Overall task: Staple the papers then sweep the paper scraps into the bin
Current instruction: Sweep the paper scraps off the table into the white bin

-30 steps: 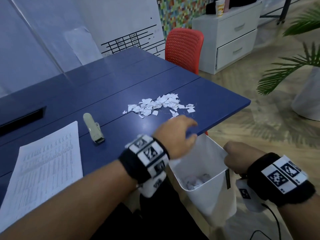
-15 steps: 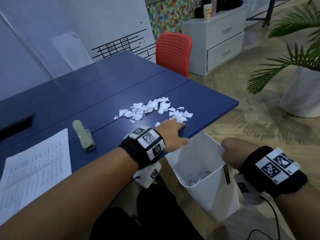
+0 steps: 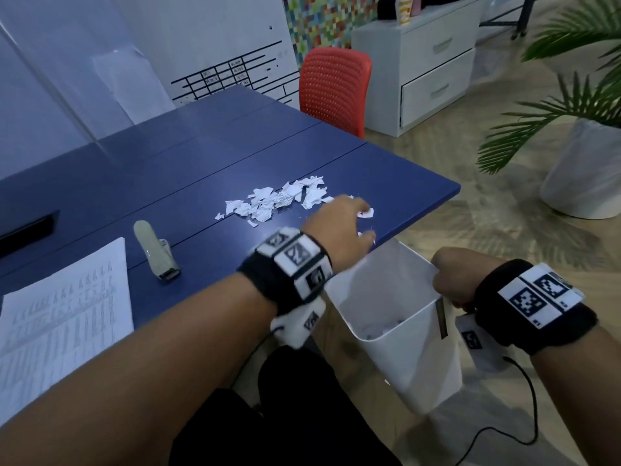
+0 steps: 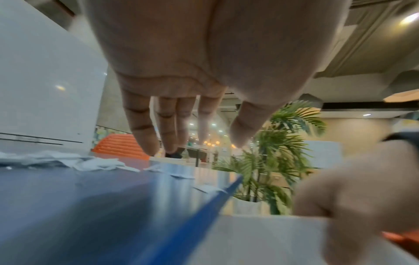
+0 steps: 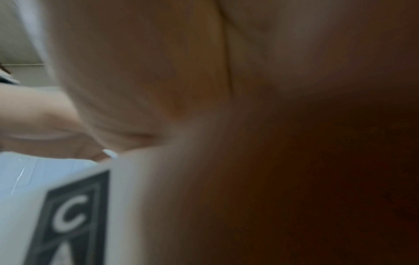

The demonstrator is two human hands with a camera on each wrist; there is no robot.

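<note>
Left hand (image 3: 339, 227), fingers extended, should rake the torn white paper scraps (image 3: 275, 203) off the blue desk (image 3: 168, 176) edge into the white plastic bin (image 3: 413, 358), which the right hand (image 3: 453, 277) grips by its rim.

Blue table (image 3: 168, 169); red chair (image 3: 332, 89) at its far end. White drawer unit (image 3: 433, 72) right of chair, mosaic wall (image 3: 322, 18) behind. Potted palm (image 3: 578, 129) further right. Wood-pattern floor (image 3: 470, 230).

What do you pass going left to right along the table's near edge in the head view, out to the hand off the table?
printed papers → stapler → left hand over the paper scraps → white bin → right hand gripping the bin's rim.
</note>
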